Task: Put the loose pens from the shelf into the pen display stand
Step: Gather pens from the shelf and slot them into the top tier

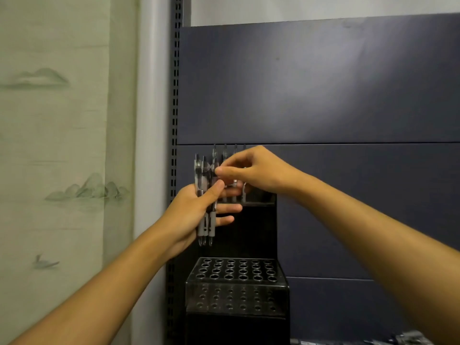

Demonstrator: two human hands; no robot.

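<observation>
The left hand is raised in front of the stand, palm turned inward, gripping a small bunch of pens. The thumb crosses over the barrels and pins them against the palm, while the other fingers stretch out behind them toward the right. The pens stand nearly upright, grey grips and tips pointing down below the hand, clear clip ends rising above it.

The right hand reaches in from the right and meets the bunch near its top. Its thumb and forefinger are pinched together on the upper end of one pen (which pen exactly is hard to make out, since the clear barrels overlap), and the remaining fingers are curled.

The pen display stand is a black stepped rack against the dark blue back panel. Its lower tier shows rows of round holes. Behind the hands, several pens already stand upright in the upper tier, their tops showing above the right hand's knuckles.
</observation>
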